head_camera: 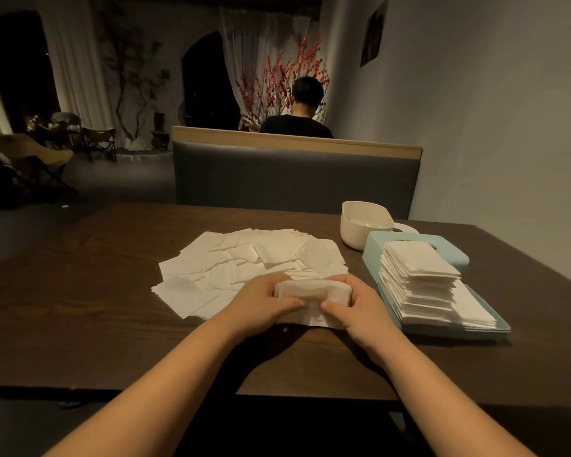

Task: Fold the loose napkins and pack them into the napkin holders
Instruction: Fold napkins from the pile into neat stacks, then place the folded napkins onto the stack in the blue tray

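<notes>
Several loose white napkins [244,262] lie spread over the middle of the dark wooden table [96,291]. Just in front of that spread, my left hand [261,305] and my right hand [356,308] grip a folded bundle of napkins [310,291] from both sides, thumbs meeting on its near face. To the right sits a light blue napkin holder [488,328] with a tall stack of folded napkins [422,285] in it. Its blue lid [376,245] lies behind the stack. A cream holder [363,225] stands open farther back.
A grey booth seat back [294,176] rises beyond the table's far edge, with a person in black [297,120] seated behind it, facing away. A wall [508,143] runs along the right. Chairs [40,153] stand at far left. The table's near edge lies under my forearms.
</notes>
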`<move>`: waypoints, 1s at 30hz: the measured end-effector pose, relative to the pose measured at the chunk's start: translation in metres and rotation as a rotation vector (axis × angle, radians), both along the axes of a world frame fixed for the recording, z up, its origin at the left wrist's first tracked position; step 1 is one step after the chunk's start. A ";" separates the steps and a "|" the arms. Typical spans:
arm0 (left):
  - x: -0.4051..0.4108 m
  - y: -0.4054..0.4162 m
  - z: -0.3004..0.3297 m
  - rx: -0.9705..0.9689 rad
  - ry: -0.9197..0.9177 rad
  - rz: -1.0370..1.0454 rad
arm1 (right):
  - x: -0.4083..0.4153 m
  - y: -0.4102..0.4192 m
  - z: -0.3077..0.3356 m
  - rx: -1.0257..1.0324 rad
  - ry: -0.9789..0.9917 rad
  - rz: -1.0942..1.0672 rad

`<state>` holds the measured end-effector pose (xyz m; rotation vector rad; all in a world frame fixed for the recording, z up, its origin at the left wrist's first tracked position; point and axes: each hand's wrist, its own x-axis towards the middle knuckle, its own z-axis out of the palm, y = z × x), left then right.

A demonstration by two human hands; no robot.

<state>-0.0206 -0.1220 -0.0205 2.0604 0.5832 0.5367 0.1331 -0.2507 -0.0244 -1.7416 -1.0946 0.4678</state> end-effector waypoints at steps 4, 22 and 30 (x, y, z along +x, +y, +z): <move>0.000 -0.003 0.018 -0.050 -0.104 0.033 | -0.005 -0.011 0.034 0.010 -0.096 -0.025; 0.099 -0.063 0.128 0.108 -0.290 -0.079 | 0.044 -0.068 0.151 -0.115 -0.237 -0.028; 0.154 -0.068 0.111 -0.085 -0.366 0.115 | 0.137 -0.118 0.132 -0.068 0.003 -0.520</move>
